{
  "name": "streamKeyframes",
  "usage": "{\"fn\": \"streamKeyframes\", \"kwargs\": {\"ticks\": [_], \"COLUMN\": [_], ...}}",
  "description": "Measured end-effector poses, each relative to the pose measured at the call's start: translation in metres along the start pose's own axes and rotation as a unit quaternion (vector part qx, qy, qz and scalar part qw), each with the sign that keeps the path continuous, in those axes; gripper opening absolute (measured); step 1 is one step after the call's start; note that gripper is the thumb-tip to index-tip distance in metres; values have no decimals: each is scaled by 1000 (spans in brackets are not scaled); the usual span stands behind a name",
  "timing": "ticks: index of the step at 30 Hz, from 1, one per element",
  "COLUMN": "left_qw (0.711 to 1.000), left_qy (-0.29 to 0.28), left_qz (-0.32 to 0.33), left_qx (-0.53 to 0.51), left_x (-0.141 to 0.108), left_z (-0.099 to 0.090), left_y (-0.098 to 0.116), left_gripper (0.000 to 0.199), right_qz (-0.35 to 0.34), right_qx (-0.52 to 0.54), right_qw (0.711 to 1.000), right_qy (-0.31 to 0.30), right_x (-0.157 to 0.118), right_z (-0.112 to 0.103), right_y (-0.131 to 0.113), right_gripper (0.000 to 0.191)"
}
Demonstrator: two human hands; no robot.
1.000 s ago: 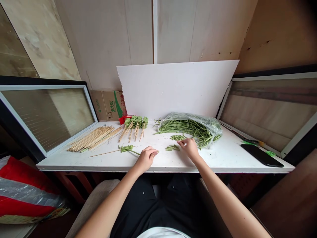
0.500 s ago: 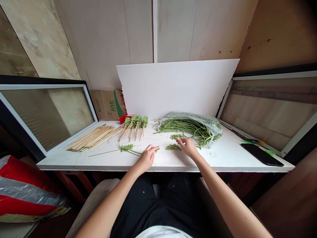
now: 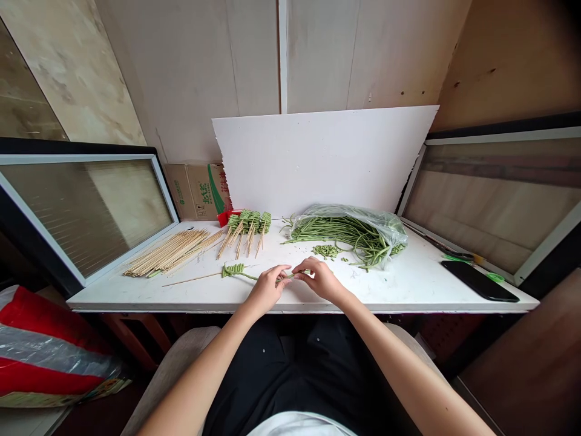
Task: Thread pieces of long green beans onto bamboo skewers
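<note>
My left hand [image 3: 269, 287] is closed on the free end of a long green bean [image 3: 249, 277] near the table's front edge. The bean's other part is folded in coils [image 3: 233, 270] on a bamboo skewer [image 3: 191, 280], which lies on the table to the left. Close beside it, my right hand [image 3: 321, 280] pinches at the same end of the bean, fingertips nearly meeting those of the left. Green bean pieces partly show beneath the right hand. Small cut bean bits [image 3: 325, 250] lie just behind it.
Loose bamboo skewers [image 3: 170, 253] are piled at left. Finished bean skewers [image 3: 249, 225] rest by a red object [image 3: 226, 218]. A clear plastic bag [image 3: 385, 225] of long beans [image 3: 338, 231] lies at back right. A black phone [image 3: 479, 281] and scissors [image 3: 433, 243] are at right.
My right hand has moved left and nearer, from beside the cut bean pieces to the bean end at my left hand. The left hand has barely shifted.
</note>
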State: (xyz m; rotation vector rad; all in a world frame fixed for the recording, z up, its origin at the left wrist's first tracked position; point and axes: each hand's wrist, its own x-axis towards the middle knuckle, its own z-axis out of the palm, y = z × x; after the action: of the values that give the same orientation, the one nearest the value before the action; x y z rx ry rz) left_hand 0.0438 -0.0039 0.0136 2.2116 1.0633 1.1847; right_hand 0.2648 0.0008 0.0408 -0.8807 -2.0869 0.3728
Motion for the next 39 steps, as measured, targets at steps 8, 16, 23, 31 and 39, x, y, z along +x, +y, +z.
{"fn": "streamKeyframes", "kwargs": {"ticks": [8,16,23,31,39], "left_qw": [998,999,998,999,999], "left_qy": [-1,7,-13,-13,-23], "left_qz": [43,46,30,-7,35], "left_qx": [40,-19,-50,-28,-16], "left_x": [0,1,1,4,0], "left_z": [-3,-2,-5,-20,-8], "left_y": [6,14,19,2,-6], "left_gripper": [15,21,21,15,37], "right_qz": [-3,41,82,215,299], "right_qx": [18,148,278,203,-120], "right_qw": [1000,988,957,940,944], "right_qy": [5,13,-30,167,69], "right_x": [-2,-2,-4,-5,-16], "right_z": [5,16,13,-45,-63], "right_y": [0,5,12,52,82], "right_gripper": [8,12,25,50,44]}}
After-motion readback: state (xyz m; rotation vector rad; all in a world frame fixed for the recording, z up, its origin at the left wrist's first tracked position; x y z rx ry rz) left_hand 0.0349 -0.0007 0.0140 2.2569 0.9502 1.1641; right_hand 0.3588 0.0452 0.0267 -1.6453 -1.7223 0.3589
